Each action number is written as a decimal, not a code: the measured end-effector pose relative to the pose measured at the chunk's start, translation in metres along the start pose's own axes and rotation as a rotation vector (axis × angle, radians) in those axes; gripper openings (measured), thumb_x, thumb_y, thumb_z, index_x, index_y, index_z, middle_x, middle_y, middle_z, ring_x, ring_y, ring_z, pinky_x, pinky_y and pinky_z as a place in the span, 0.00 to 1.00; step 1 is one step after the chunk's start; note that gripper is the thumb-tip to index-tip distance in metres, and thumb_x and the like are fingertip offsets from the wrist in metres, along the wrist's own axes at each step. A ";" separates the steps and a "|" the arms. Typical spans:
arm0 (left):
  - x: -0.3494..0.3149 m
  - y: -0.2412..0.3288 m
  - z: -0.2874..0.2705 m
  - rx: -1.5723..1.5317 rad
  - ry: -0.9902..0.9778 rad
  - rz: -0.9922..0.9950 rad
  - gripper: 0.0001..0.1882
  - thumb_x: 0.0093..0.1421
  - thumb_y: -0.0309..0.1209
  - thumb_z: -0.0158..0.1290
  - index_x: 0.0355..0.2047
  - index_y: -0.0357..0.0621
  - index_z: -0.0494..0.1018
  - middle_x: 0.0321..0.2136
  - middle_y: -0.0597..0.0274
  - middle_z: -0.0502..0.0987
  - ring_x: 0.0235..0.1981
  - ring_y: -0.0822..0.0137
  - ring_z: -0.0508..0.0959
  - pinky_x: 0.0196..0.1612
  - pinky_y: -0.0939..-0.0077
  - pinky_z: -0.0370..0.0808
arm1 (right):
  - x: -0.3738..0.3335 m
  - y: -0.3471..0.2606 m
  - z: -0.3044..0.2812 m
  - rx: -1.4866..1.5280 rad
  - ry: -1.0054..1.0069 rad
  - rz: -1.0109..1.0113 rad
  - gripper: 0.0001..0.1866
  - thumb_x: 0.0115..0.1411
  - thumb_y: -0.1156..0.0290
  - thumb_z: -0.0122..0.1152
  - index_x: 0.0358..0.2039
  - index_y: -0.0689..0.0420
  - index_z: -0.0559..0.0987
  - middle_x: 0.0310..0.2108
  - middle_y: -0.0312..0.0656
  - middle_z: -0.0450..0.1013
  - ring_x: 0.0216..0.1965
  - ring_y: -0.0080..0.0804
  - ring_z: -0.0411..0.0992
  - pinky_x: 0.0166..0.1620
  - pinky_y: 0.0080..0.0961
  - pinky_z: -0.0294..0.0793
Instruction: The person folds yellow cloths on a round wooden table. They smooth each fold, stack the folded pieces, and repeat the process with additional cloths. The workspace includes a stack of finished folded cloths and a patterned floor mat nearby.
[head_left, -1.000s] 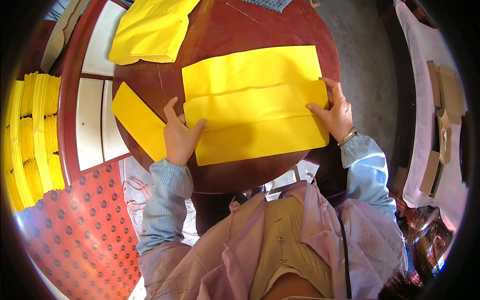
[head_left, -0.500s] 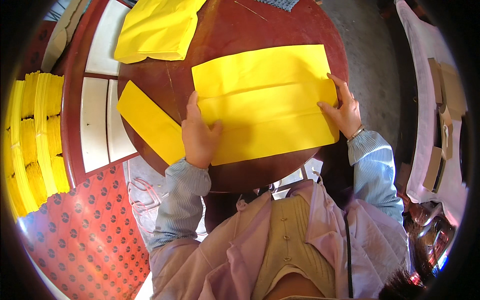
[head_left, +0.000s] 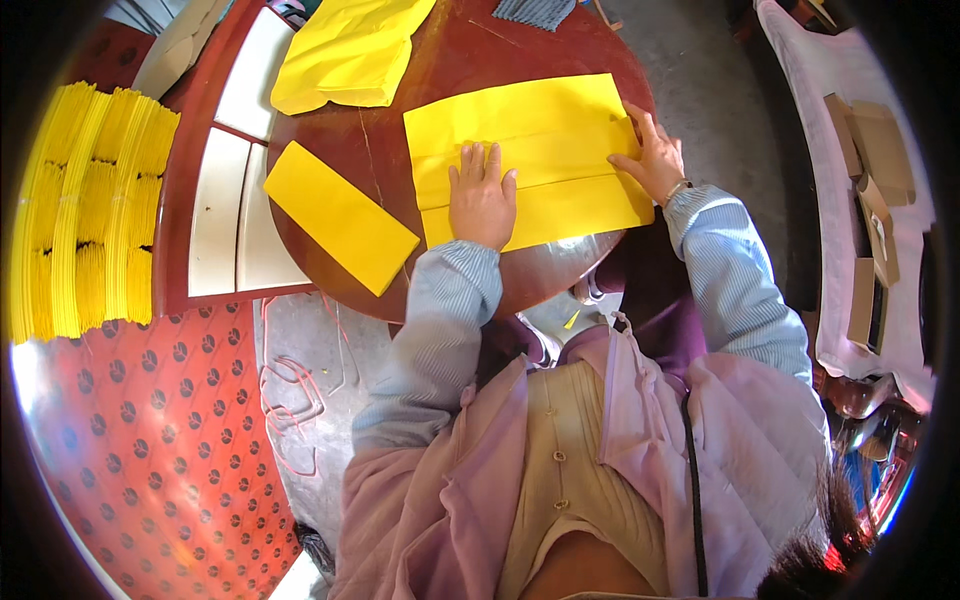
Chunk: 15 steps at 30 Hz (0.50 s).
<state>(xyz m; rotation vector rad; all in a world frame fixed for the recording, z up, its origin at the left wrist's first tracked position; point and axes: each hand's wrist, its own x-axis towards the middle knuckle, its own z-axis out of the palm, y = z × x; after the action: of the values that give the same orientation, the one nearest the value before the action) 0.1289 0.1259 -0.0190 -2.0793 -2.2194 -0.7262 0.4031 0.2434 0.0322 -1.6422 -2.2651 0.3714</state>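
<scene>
A creased sheet of yellow paper [head_left: 560, 125] lies across the round red-brown table in front of me, a fold line running along its length. My left hand [head_left: 483, 203] presses on its left part, palm down and fingers stretched. At the sheet's right edge, my right hand [head_left: 655, 160] grips it, the thumb on top and the other fingers partly hidden along the edge. To the left of the sheet lies a narrow folded yellow strip [head_left: 340, 218], set at a slant and apart from both hands.
Farther back rests a larger yellow bundle [head_left: 345, 60], with a grey textured cloth [head_left: 535, 10] to its right. The red table [head_left: 600, 45] adjoins a red frame with white panels [head_left: 218, 215]. Stacked yellow papers [head_left: 90, 220] stand far left. Cardboard boxes [head_left: 880, 150] lie on a pale cloth at right.
My left hand has moved from the sheet's left edge onto its surface and flattened there. The right hand stays at the right edge. The whole view has shifted a little.
</scene>
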 end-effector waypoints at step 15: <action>-0.019 -0.027 0.004 0.152 -0.051 -0.216 0.38 0.77 0.48 0.41 0.79 0.41 0.49 0.80 0.49 0.48 0.82 0.54 0.44 0.80 0.50 0.39 | -0.021 -0.016 0.067 -0.350 -0.052 -0.155 0.33 0.80 0.51 0.37 0.81 0.45 0.50 0.83 0.34 0.42 0.83 0.32 0.38 0.81 0.45 0.36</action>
<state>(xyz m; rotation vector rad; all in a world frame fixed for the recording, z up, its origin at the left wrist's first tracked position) 0.1064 0.1093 -0.0379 -1.8301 -2.4677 -0.4993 0.3687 0.2172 -0.0247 -1.6093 -2.5914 -0.0235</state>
